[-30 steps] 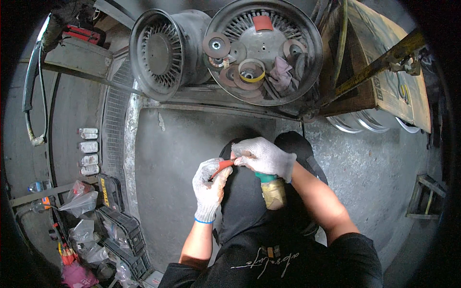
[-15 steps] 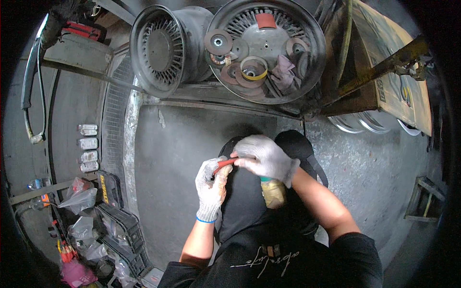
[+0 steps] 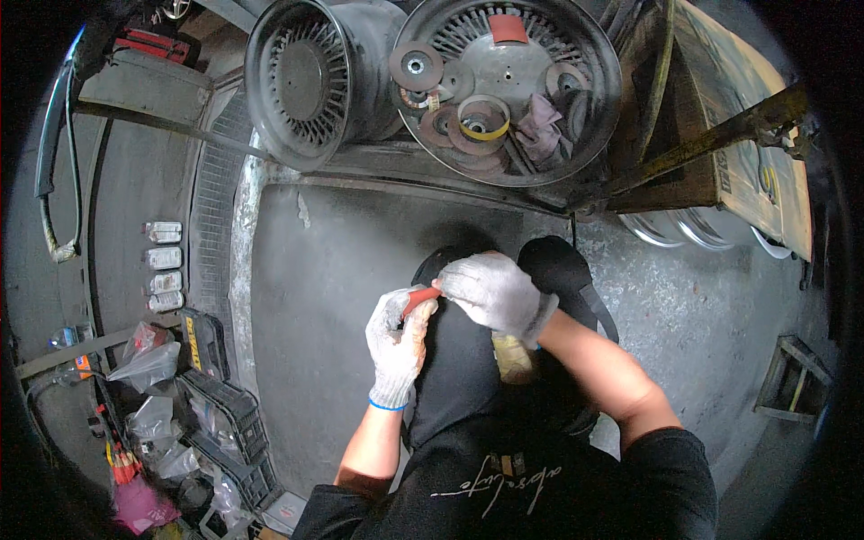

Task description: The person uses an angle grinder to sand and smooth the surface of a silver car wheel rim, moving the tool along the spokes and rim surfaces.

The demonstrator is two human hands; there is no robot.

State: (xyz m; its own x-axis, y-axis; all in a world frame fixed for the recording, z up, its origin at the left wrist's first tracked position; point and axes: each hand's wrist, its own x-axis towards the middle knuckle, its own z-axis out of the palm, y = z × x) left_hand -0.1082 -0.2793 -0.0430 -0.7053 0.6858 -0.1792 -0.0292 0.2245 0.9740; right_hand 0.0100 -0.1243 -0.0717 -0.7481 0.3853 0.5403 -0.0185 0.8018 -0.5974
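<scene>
A folded or rolled piece of red sandpaper (image 3: 420, 300) is held between my gloved hands above my lap. My left hand (image 3: 396, 346), in a white glove with a blue cuff edge, has its fingers closed round the piece's left end. At the other end, the fingertips of my right hand (image 3: 495, 292), gloved in greyish white, pinch it. The back of the right hand hides part of that grip. Below this hand, between my legs, a yellowish container (image 3: 513, 360) shows in part. A flat red sandpaper sheet (image 3: 508, 29) lies on the wheel rim (image 3: 615, 90) ahead.
That rim also bears grinding discs (image 3: 417, 66), a yellow-edged ring (image 3: 484, 126) and a crumpled cloth (image 3: 541, 128). A second wheel rim (image 3: 301, 85) stands left of it. Cans (image 3: 165, 259), plastic bags (image 3: 148, 360) and crates (image 3: 229, 414) line the left; a cardboard box (image 3: 765, 162) leans right.
The red piece looks wider and flatter between my hands than before. My right hand has shifted slightly and covers the container's green top. The whole view has tilted a little.
</scene>
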